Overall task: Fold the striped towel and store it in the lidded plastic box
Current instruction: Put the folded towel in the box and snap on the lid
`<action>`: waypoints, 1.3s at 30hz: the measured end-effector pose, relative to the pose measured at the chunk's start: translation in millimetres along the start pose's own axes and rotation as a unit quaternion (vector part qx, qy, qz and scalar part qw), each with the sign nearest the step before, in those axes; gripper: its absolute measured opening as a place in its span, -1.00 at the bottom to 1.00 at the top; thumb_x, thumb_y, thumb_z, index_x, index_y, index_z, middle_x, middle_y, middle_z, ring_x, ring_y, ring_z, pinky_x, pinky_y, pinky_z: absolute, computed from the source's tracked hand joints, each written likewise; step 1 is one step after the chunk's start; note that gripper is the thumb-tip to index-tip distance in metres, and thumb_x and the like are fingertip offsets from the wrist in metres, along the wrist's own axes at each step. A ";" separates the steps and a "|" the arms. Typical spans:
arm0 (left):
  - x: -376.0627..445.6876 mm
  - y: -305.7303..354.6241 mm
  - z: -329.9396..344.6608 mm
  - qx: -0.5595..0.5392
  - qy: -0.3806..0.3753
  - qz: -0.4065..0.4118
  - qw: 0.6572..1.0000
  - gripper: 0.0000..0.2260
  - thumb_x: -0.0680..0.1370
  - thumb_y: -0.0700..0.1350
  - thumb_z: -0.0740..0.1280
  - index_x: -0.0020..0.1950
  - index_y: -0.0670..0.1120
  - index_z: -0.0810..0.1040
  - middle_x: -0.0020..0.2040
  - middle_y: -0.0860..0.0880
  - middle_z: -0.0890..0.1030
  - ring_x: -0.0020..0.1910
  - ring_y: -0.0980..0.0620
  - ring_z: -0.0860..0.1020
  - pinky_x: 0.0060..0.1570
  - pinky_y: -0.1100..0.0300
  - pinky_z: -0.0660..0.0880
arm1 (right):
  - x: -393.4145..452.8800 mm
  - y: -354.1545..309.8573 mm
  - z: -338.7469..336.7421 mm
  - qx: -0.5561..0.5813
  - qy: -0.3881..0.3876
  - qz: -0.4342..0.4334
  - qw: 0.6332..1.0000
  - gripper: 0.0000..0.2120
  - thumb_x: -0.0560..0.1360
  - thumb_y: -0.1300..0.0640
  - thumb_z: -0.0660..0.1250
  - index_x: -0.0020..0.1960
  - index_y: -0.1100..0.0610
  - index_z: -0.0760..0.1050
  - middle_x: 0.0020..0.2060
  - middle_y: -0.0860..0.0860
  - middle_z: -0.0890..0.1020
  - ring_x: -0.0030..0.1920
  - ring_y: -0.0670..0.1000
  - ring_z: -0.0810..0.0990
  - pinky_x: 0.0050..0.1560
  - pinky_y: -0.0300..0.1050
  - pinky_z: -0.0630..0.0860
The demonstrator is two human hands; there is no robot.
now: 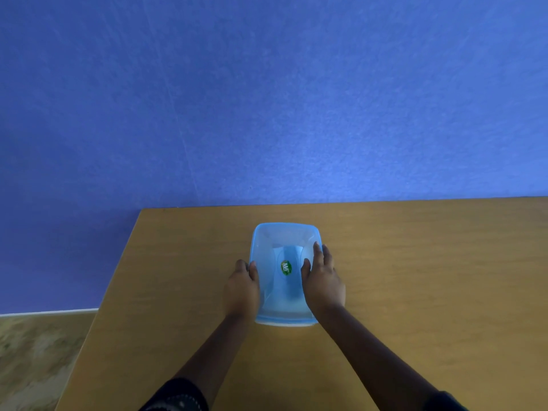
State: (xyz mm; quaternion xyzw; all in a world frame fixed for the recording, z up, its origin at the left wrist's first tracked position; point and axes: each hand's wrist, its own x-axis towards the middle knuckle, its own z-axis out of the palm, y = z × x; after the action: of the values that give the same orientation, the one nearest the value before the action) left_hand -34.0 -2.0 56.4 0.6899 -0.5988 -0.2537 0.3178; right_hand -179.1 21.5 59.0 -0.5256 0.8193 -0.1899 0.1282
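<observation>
A light blue see-through plastic box [284, 235] stands on the wooden table [415, 262], with its lid [286, 292] on top; the lid bears a green round sticker [286, 267]. My left hand [241, 289] grips the box's left side, thumb on the lid and fingers curled down the wall. My right hand [321, 283] rests on the right edge of the lid, fingers straight along the rim and thumb on top. No striped towel lies on the table. Through the lid I see only a pale shape and cannot tell what it is.
The table's left edge [98, 315] runs diagonally, with mottled floor [35, 351] beyond it. A blue wall [267, 99] stands right behind the table's far edge. Bare tabletop stretches to the right of the box.
</observation>
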 end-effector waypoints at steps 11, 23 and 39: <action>8.0 4.3 4.1 0.182 -0.028 0.099 0.978 -0.56 0.58 -0.07 0.13 0.45 -0.06 0.18 0.25 -0.15 0.49 0.20 -0.14 0.46 0.09 0.00 0.42 | 8.2 1.0 3.0 -0.067 -0.023 -0.100 0.992 -0.50 0.62 -0.01 -0.09 0.52 0.09 -0.05 0.54 0.02 -0.03 0.53 0.02 -0.09 0.51 0.05 -0.07; 19.9 -2.8 8.1 0.239 -0.104 0.203 0.944 -0.55 0.60 0.07 0.04 0.47 -0.01 0.12 0.53 0.04 0.11 0.44 0.00 0.23 0.33 0.06 0.26 | 14.1 7.0 0.2 -0.070 -0.035 -0.127 0.989 -0.40 0.57 -0.20 -0.05 0.50 0.10 0.05 0.52 0.02 0.12 0.53 0.00 -0.02 0.50 0.05 -0.09; 16.7 -2.1 4.2 0.169 -0.140 0.176 0.960 -0.53 0.60 0.03 0.05 0.49 0.04 0.04 0.55 0.12 -0.04 0.17 -0.08 0.52 0.10 0.04 0.49 | 14.4 10.0 4.4 -0.006 -0.054 -0.108 0.993 -0.45 0.58 -0.16 -0.04 0.51 0.00 -0.01 0.54 -0.06 -0.03 0.53 -0.05 -0.16 0.50 0.12 -0.06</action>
State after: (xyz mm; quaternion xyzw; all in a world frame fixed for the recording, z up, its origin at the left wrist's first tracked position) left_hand -33.1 -18.9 52.5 0.5746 -0.7836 -0.1827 0.1496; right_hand -191.3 11.3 50.5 -0.6215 0.7505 -0.1690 0.1480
